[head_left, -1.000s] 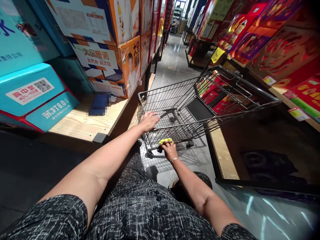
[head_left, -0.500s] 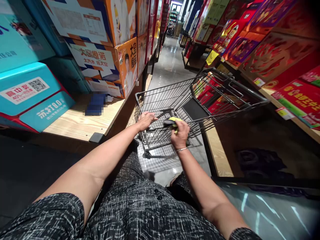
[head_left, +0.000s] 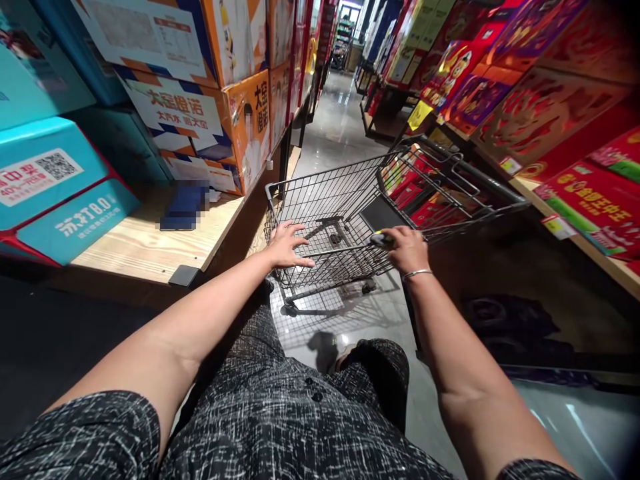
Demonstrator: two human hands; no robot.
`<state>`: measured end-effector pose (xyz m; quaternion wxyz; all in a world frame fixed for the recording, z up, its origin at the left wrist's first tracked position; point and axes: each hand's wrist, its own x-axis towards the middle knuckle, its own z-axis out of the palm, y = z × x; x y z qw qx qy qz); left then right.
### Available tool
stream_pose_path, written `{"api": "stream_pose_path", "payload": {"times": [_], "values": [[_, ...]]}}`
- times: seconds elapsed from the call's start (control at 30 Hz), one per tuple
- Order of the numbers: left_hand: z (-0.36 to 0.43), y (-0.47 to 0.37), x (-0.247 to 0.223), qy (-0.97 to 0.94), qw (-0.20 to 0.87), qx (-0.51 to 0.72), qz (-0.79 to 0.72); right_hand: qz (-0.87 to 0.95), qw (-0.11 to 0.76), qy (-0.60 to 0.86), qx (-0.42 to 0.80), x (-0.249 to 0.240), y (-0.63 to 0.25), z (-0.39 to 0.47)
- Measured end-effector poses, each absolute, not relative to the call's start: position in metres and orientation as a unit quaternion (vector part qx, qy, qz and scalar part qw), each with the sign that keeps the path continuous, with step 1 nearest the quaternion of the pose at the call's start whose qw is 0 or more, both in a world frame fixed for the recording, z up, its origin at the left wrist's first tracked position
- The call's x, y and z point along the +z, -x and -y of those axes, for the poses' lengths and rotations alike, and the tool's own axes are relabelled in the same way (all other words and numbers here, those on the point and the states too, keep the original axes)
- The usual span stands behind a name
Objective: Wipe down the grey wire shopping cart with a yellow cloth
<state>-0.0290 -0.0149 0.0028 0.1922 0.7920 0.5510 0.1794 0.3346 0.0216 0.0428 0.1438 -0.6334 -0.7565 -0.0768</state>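
A black wire shopping cart (head_left: 345, 193) stands in the aisle in front of me, its basket bare. My left hand (head_left: 286, 244) rests flat on the cart's near left rim, fingers spread. My right hand (head_left: 407, 248) is closed on a small yellow and black object (head_left: 380, 238), held against the cart's near right rim. A thin bracelet circles my right wrist. Most of the object is hidden by my fingers.
Teal boxes (head_left: 55, 193) and orange-white cartons (head_left: 220, 113) sit on a wooden shelf (head_left: 145, 243) at left. Red gift boxes (head_left: 565, 127) fill the right shelves. A glossy floor (head_left: 335, 127) runs ahead down the aisle. A dark low platform lies at the right.
My right hand rose from the cart's lower frame with the yellow object and moved right to the rim. My left hand's fingers spread on the rim.
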Motion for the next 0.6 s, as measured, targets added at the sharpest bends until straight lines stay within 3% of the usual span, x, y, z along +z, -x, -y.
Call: {"api": "stream_pose_path", "payload": {"times": [0.17, 0.33, 0.5, 0.6], "values": [[0.013, 0.029, 0.001, -0.791, 0.189, 0.186, -0.552, 0.757, 0.108, 0.644, -0.035, 0.053, -0.381, -0.060], [0.001, 0.043, -0.004, -0.797, 0.195, 0.203, -0.534, 0.833, 0.051, 0.551, -0.004, 0.054, -0.354, -0.066], [-0.014, 0.061, -0.002, -0.800, 0.168, 0.204, -0.538, 0.819, 0.015, 0.574, -0.002, 0.062, -0.328, -0.058], [-0.016, 0.062, 0.001, -0.802, 0.138, 0.198, -0.546, 0.800, 0.038, 0.598, -0.015, 0.060, -0.323, -0.043]]}}
